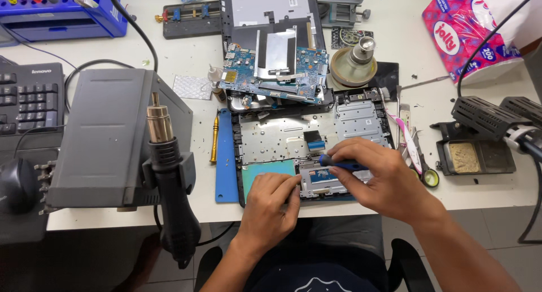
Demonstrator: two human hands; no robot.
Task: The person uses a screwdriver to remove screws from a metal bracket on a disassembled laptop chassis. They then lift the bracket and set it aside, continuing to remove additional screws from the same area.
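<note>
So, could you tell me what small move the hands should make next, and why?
Probably turn the blue-handled screwdriver in place. The right hand grips it with its tip down on the grey metal bracket in the opened black laptop base, while the left hand rests beside it, steadying.

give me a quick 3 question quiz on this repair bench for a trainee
1. True or false: the right hand holds a blue-handled screwdriver.
2. What does the left hand rest on? A) the keyboard B) the opened laptop base C) the tissue pack
3. Which tool stands in the holder on the grey station at the left of the bench?

Key
1. True.
2. B, by the metal plate at its front edge.
3. The hot air gun, nozzle up.
</note>
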